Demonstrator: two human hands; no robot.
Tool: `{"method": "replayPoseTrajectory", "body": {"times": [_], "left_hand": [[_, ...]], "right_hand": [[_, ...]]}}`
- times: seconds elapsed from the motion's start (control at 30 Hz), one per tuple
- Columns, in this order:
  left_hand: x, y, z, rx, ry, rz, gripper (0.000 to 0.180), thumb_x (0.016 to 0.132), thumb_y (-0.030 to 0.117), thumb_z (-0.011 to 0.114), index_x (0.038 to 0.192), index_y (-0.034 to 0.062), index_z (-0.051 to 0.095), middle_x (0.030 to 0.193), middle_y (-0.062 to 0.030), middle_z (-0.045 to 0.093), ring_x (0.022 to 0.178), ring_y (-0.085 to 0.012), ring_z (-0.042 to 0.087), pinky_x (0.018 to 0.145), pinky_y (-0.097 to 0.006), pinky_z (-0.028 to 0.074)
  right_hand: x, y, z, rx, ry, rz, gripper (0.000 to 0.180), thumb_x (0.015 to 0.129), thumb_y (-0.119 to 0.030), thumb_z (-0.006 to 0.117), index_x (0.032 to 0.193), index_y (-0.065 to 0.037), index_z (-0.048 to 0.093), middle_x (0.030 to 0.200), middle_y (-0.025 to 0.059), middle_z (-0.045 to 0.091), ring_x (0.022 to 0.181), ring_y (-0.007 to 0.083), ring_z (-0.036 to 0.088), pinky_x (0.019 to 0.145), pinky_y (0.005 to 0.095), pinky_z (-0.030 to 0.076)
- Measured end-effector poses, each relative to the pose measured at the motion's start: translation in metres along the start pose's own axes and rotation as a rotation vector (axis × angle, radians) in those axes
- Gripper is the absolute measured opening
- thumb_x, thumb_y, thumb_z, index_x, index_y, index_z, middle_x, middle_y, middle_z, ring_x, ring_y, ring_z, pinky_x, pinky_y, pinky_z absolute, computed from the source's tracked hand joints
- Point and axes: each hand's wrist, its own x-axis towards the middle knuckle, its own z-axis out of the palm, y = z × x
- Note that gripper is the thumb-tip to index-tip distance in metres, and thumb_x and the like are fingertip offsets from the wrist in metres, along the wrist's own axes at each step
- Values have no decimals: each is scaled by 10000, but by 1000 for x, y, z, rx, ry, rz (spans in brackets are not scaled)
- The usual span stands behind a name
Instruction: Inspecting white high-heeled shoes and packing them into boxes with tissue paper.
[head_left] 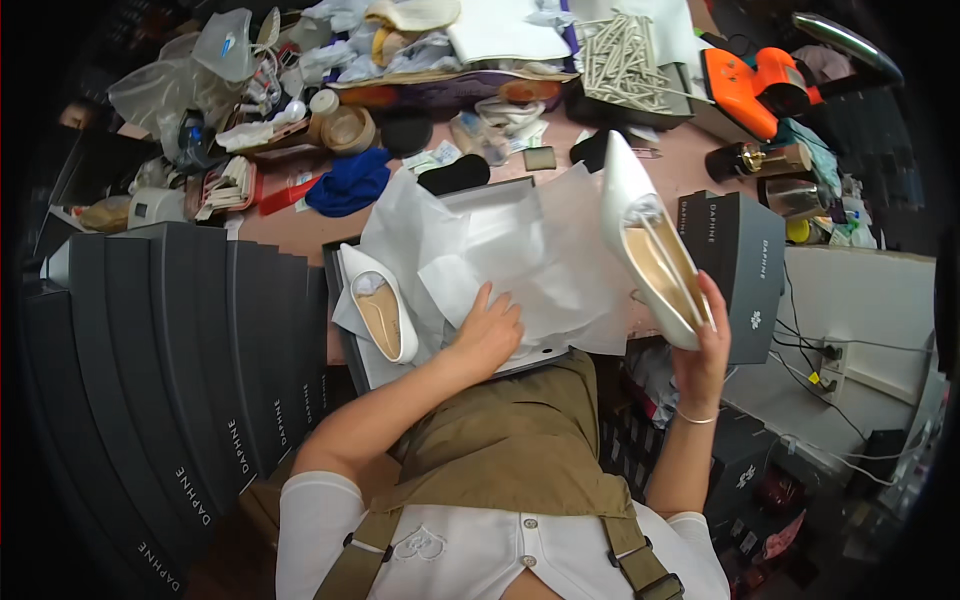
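Note:
A white pointed pump (632, 265) is raised on the right, toe up, with my right hand (708, 335) closed round its heel end. A pale rod lies lengthwise inside this shoe, and white stuffing fills its toe. The matching white shoe (402, 325) rests at the left of an open dark grey shoebox (340, 300), also stuffed at the toe. White tissue paper (525, 265) spreads over the box and past its right side. My left hand (490, 332) rests on the tissue near the box's front edge, fingers extended and holding nothing visible.
Dark shoeboxes (160, 360) line the left; more boxes (740, 270) stand right. Behind lie a blue cloth (345, 183), black pads (455, 175) and a tray of pale rods (625, 65). An orange device (740, 90) sits far right. Cables hang by a wall socket (832, 365).

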Motion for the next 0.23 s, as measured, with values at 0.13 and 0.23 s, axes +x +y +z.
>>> {"method": "replayPoseTrajectory", "body": {"times": [0.13, 0.23], "left_hand": [[7, -10, -17, -846, 43, 64, 556, 782, 294, 710, 1215, -22, 562, 1278, -232, 531, 1274, -344, 432, 1054, -467, 333], [1, 11, -50, -1962, 457, -117, 900, 861, 444, 655, 1488, 37, 153, 1524, -143, 260, 1375, -368, 294, 1136, -448, 233]], "right_hand": [[-23, 31, 27, 93, -31, -5, 693, 812, -321, 694, 1352, 10, 413, 1334, 118, 468, 1266, 224, 444, 1069, 351, 344], [-43, 72, 43, 147, -152, 34, 753, 788, -402, 705, 1370, -32, 402, 1439, 109, 358, 1361, 252, 318, 1139, 404, 215]]}}
